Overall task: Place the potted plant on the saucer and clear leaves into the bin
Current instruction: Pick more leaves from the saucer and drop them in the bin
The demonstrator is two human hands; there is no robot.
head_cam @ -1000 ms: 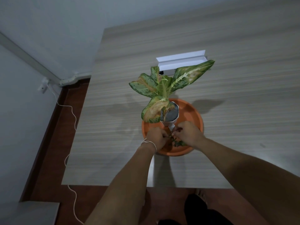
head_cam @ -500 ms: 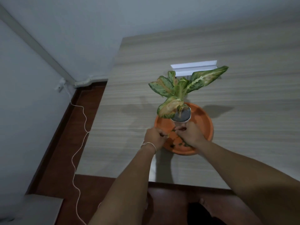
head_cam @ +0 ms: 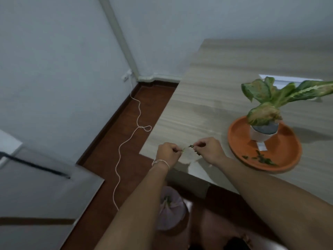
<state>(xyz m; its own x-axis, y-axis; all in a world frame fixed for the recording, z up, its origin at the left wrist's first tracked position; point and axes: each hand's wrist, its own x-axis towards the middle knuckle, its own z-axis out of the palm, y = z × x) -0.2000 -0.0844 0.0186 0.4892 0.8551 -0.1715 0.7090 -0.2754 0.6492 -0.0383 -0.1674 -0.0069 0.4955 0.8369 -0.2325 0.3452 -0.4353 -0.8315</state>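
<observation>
The potted plant [head_cam: 264, 130], green and yellow leaves in a small white pot, stands upright on the orange saucer [head_cam: 239, 134] at the right of the table. Several small leaf bits [head_cam: 262, 158] lie on the saucer's near side. My left hand [head_cam: 167, 153] and my right hand [head_cam: 207, 150] are closed over the table's near left corner, left of the saucer, each pinching a small green leaf scrap [head_cam: 187, 147] that shows between them. On the floor under my left forearm stands the bin [head_cam: 172, 208], lined with a pale bag and holding a green leaf.
The wooden table [head_cam: 216, 87] ends at its left edge just beside my hands. A white cable [head_cam: 126, 141] runs along the dark floor from a wall socket. A grey cabinet top [head_cam: 36, 192] fills the lower left. A white box [head_cam: 288, 79] lies behind the plant.
Both hands left the saucer and moved left to the table corner with leaf scraps in them. The view swung left and down, bringing the floor, the cabinet and the bin into sight.
</observation>
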